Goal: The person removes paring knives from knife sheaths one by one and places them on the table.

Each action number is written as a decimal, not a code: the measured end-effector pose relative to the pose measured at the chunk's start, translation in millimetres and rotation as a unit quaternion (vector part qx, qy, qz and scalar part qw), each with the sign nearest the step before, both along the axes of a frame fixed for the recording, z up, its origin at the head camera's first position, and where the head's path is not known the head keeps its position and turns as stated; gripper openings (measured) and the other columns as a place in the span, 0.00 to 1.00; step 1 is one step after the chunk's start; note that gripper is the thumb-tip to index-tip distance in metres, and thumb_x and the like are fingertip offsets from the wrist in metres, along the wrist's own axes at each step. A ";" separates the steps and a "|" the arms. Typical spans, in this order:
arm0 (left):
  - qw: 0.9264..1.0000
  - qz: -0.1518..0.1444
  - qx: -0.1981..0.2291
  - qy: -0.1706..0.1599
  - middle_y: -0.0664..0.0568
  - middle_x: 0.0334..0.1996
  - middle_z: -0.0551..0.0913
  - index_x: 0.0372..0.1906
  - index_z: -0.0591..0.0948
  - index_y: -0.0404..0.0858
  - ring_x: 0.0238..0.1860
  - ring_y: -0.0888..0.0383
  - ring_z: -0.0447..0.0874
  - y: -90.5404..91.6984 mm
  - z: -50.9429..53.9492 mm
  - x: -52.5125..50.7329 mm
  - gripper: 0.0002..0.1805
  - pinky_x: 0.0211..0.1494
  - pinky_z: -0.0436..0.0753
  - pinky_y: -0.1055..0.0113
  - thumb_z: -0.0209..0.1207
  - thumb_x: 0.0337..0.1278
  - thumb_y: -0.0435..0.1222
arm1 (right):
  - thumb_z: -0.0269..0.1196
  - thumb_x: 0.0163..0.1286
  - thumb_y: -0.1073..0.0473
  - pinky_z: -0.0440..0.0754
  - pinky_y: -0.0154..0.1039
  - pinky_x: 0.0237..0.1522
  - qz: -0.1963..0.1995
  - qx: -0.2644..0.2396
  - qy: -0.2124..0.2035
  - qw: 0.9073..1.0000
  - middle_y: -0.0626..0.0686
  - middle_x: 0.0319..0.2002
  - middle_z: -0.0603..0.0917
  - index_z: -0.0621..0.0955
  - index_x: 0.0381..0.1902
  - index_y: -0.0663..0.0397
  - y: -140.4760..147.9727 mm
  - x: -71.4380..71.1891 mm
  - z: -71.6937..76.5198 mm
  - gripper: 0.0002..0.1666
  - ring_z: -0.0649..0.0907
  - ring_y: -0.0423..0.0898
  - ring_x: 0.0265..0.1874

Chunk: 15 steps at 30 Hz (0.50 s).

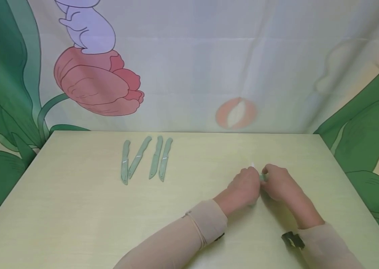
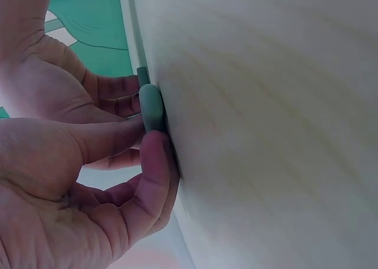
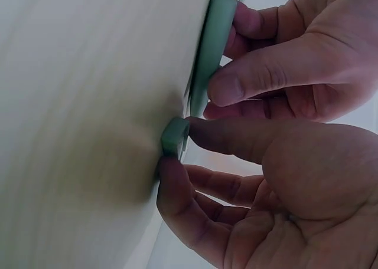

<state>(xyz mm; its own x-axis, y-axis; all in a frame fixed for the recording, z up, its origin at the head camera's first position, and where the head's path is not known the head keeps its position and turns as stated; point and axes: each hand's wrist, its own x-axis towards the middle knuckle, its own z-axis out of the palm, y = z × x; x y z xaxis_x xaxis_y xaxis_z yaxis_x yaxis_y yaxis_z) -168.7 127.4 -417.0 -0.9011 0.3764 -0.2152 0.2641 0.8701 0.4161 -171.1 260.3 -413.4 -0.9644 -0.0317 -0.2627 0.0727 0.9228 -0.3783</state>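
Note:
My left hand (image 1: 245, 186) pinches a green knife handle (image 3: 214, 51) between thumb and fingers, low over the table. A small pale tip (image 1: 252, 164) shows just beyond its knuckles in the head view. Close beside it, my right hand (image 1: 280, 183) pinches a green sheath (image 3: 173, 138), whose end looks hollow in the right wrist view. Between the hands in the head view, a bit of green (image 1: 262, 177) is visible. The left wrist view shows the handle's rounded end (image 2: 152, 107); fingers hide most of both pieces.
Left of centre, towards the table's back edge, several green knives (image 1: 164, 160) lie roughly side by side, the two leftmost nearly touching at their lower ends. A printed curtain (image 1: 182, 74) hangs behind the pale table (image 1: 75, 216).

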 end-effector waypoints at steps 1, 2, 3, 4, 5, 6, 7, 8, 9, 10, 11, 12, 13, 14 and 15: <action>1.000 -0.001 0.001 0.001 0.51 0.35 0.76 0.51 0.77 0.35 0.25 0.60 0.72 -0.5 -0.1 0.0 0.10 0.23 0.74 0.71 0.63 0.73 0.35 | 0.63 0.78 0.56 0.82 0.58 0.50 -0.001 0.001 -0.001 1.000 0.73 0.56 0.81 0.74 0.62 0.74 -0.3 -0.3 -0.6 0.27 0.81 0.59 0.46; 1.000 -0.001 0.003 0.002 0.51 0.35 0.76 0.51 0.77 0.35 0.25 0.60 0.72 -1.2 -0.3 0.0 0.11 0.24 0.75 0.71 0.63 0.74 0.36 | 0.63 0.79 0.56 0.82 0.58 0.50 -0.002 0.001 -0.003 1.000 0.73 0.57 0.81 0.74 0.62 0.74 -0.4 -0.4 -1.0 0.27 0.81 0.59 0.46; 1.000 -0.002 0.005 0.003 0.51 0.35 0.75 0.51 0.77 0.34 0.25 0.60 0.72 -1.9 -0.4 -0.1 0.11 0.24 0.75 0.71 0.62 0.74 0.36 | 0.63 0.79 0.56 0.82 0.58 0.50 -0.002 0.001 -0.003 1.000 0.74 0.57 0.81 0.73 0.63 0.74 -0.4 -0.4 -1.4 0.28 0.81 0.59 0.46; 1.000 -0.003 0.007 0.005 0.50 0.35 0.75 0.51 0.76 0.34 0.25 0.60 0.72 -2.6 -0.7 0.1 0.10 0.24 0.75 0.71 0.62 0.75 0.36 | 0.63 0.79 0.56 0.82 0.58 0.51 -0.001 0.001 -0.003 1.000 0.74 0.58 0.80 0.73 0.63 0.75 -0.6 -0.3 -1.5 0.28 0.81 0.59 0.47; 1.000 -0.003 0.010 0.006 0.50 0.35 0.75 0.51 0.76 0.34 0.26 0.60 0.72 -3.1 -1.0 0.1 0.10 0.24 0.75 0.71 0.61 0.75 0.36 | 0.63 0.79 0.55 0.82 0.58 0.51 -0.002 0.001 -0.003 1.000 0.74 0.58 0.80 0.73 0.64 0.75 -0.7 -0.2 -1.8 0.29 0.81 0.59 0.47; 1.000 0.000 0.013 0.006 0.50 0.35 0.75 0.51 0.76 0.34 0.25 0.60 0.72 -3.7 -1.2 0.2 0.10 0.24 0.75 0.70 0.61 0.75 0.36 | 0.63 0.79 0.55 0.82 0.58 0.51 -0.004 0.001 -0.003 1.000 0.75 0.58 0.80 0.72 0.65 0.75 -0.9 -0.1 -2.1 0.29 0.81 0.59 0.46; 1.000 0.002 0.015 0.007 0.50 0.34 0.75 0.51 0.75 0.34 0.25 0.60 0.72 -4.2 -1.3 0.4 0.11 0.23 0.75 0.70 0.62 0.75 0.36 | 0.63 0.79 0.55 0.83 0.58 0.50 -0.005 0.000 -0.002 1.000 0.75 0.58 0.80 0.72 0.65 0.75 -0.8 -0.2 -2.6 0.30 0.81 0.59 0.46; 1.000 0.007 0.020 0.007 0.50 0.34 0.75 0.51 0.75 0.34 0.24 0.60 0.73 -4.9 -1.4 0.4 0.11 0.23 0.75 0.70 0.62 0.75 0.36 | 0.63 0.79 0.55 0.82 0.58 0.50 -0.006 0.000 -0.001 1.000 0.75 0.58 0.80 0.71 0.66 0.75 -1.0 0.0 -2.8 0.31 0.81 0.59 0.46; 1.000 0.013 0.025 0.007 0.49 0.34 0.76 0.51 0.75 0.34 0.24 0.59 0.73 -5.4 -1.1 0.4 0.12 0.23 0.75 0.69 0.62 0.74 0.36 | 0.63 0.79 0.55 0.83 0.57 0.49 -0.007 -0.001 0.000 1.000 0.75 0.57 0.80 0.71 0.66 0.75 -1.3 0.2 -3.0 0.31 0.81 0.59 0.45; 0.999 0.021 0.032 0.004 0.49 0.33 0.76 0.51 0.74 0.34 0.23 0.59 0.73 -6.1 -1.3 0.2 0.12 0.22 0.76 0.68 0.62 0.73 0.35 | 0.63 0.78 0.55 0.83 0.56 0.48 -0.009 -0.002 0.000 1.000 0.74 0.56 0.80 0.70 0.67 0.75 -1.6 0.3 -3.3 0.32 0.81 0.58 0.45; 0.999 0.029 0.038 0.003 0.49 0.33 0.76 0.51 0.74 0.34 0.23 0.58 0.74 -6.7 -1.0 -0.1 0.12 0.23 0.76 0.68 0.63 0.72 0.35 | 0.63 0.78 0.55 0.83 0.55 0.47 -0.011 -0.003 -0.001 1.000 0.74 0.56 0.81 0.70 0.67 0.75 -1.7 0.3 -3.5 0.32 0.81 0.58 0.44; 0.999 0.034 0.040 0.003 0.49 0.33 0.76 0.51 0.74 0.34 0.23 0.58 0.74 -7.5 -0.9 -0.4 0.13 0.23 0.76 0.67 0.63 0.72 0.36 | 0.63 0.78 0.55 0.83 0.55 0.46 -0.012 -0.003 0.000 1.000 0.73 0.55 0.81 0.69 0.67 0.75 -1.8 0.4 -3.5 0.32 0.80 0.58 0.43; 0.998 0.038 0.046 0.002 0.48 0.33 0.77 0.51 0.74 0.34 0.23 0.58 0.75 -8.6 -1.0 -0.8 0.14 0.23 0.77 0.67 0.64 0.71 0.36 | 0.63 0.78 0.56 0.83 0.54 0.45 -0.013 -0.004 0.000 1.000 0.73 0.55 0.81 0.69 0.68 0.75 -1.8 0.4 -3.4 0.32 0.80 0.58 0.43; 0.998 0.042 0.049 0.001 0.48 0.33 0.77 0.51 0.74 0.35 0.23 0.58 0.75 -9.9 -0.9 -1.3 0.14 0.23 0.77 0.66 0.64 0.70 0.36 | 0.63 0.78 0.56 0.83 0.53 0.44 -0.016 -0.004 -0.001 1.000 0.73 0.55 0.80 0.68 0.68 0.75 -2.1 0.7 -2.9 0.33 0.80 0.58 0.43; 0.998 0.040 0.049 0.003 0.49 0.34 0.77 0.51 0.74 0.35 0.24 0.58 0.76 -11.4 -0.8 -1.7 0.15 0.24 0.77 0.66 0.66 0.70 0.37 | 0.63 0.78 0.56 0.83 0.53 0.43 -0.018 -0.006 -0.002 1.000 0.72 0.55 0.80 0.68 0.69 0.75 -2.1 0.9 -2.4 0.33 0.80 0.58 0.42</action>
